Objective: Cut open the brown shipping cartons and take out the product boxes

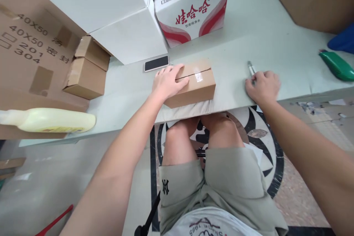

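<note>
A small brown cardboard box point(195, 85), its flaps taped shut, sits at the near edge of the pale table point(238, 51). My left hand point(168, 81) lies flat on the box's left top, fingers stretched out over the seam. My right hand point(262, 86) rests on the table to the right of the box, fingers curled around a slim pen-like tool point(251, 68) whose tip points away from me.
A black phone point(156, 63) lies just behind the box. White cartons point(121, 11) and a red-printed carton point(193, 11) stand at the back. An open small brown box point(87, 68) and a pale plastic bottle point(49, 120) are at left, a green tool point(336, 65) at right.
</note>
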Demonstrator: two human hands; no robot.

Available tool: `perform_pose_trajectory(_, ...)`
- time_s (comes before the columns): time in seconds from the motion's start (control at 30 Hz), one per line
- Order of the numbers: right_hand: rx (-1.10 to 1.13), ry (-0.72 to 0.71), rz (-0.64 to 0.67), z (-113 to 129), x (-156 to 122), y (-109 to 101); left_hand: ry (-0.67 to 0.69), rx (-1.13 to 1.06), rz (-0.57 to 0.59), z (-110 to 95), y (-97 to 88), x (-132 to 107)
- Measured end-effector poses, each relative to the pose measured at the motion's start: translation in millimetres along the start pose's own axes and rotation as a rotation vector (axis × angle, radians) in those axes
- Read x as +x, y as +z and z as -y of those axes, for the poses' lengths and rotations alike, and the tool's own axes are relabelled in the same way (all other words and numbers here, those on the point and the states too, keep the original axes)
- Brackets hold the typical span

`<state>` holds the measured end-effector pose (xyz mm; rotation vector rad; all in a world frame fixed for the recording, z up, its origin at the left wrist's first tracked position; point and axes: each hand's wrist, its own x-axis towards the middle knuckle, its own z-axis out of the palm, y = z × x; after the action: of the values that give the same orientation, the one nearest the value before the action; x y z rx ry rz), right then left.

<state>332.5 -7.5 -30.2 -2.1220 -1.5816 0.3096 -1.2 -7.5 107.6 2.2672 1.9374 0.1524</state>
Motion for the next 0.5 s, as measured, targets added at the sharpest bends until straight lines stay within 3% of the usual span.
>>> perform_pose_trajectory(0.3, 0.239, 0.085, -0.099, 1.4, -5.4, -12.9, -0.003, 0.112, -0.065, -15.5, 2.2, -24.9)
perform_pose_trajectory(0.5, 0.458, 0.093, -0.001, 10.5, -22.0, -25.5, 0.001, 0.068, -0.049, -15.3, 2.8, -20.7)
